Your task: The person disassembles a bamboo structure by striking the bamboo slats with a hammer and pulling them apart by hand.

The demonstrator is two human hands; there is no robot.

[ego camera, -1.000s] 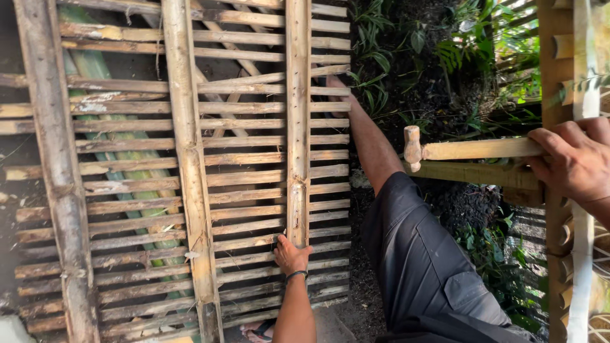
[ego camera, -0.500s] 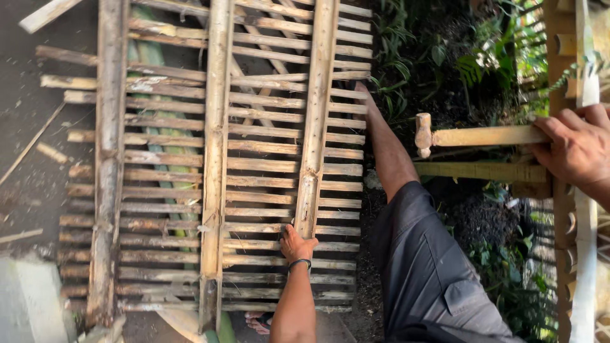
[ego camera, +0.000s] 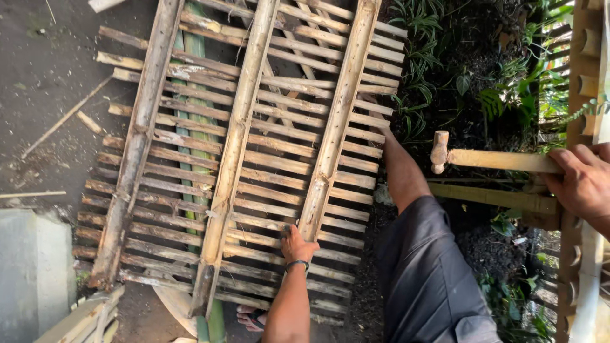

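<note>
Bamboo fills most of the view: a weathered slatted panel (ego camera: 248,165) of thin horizontal strips fixed to three long half-round uprights lies tilted over the dark bare ground (ego camera: 44,82). At the far left, loose sticks (ego camera: 63,121) lie on the dirt, with a pale concrete block (ego camera: 32,273) in the lower corner. Green bamboo poles (ego camera: 194,51) show through the slats behind the panel.

Near the bottom centre, the left hand (ego camera: 297,244) rests on the lower end of the rightmost upright, fingers curled around its edge in a grip, a dark band on the wrist. Below it, a foot in a sandal (ego camera: 251,316) is just visible under the panel's edge.

To the right, a bare leg in dark grey shorts (ego camera: 426,279) stretches up toward the panel's right side, over soil and green leafy plants (ego camera: 476,89).

At the far right, the right hand (ego camera: 581,184) is closed around the handle of a bamboo mallet (ego camera: 489,159), held level with its knobbed head pointing left, well apart from the panel. Beside that hand, another bamboo frame (ego camera: 584,76) stands along the picture's edge.
</note>
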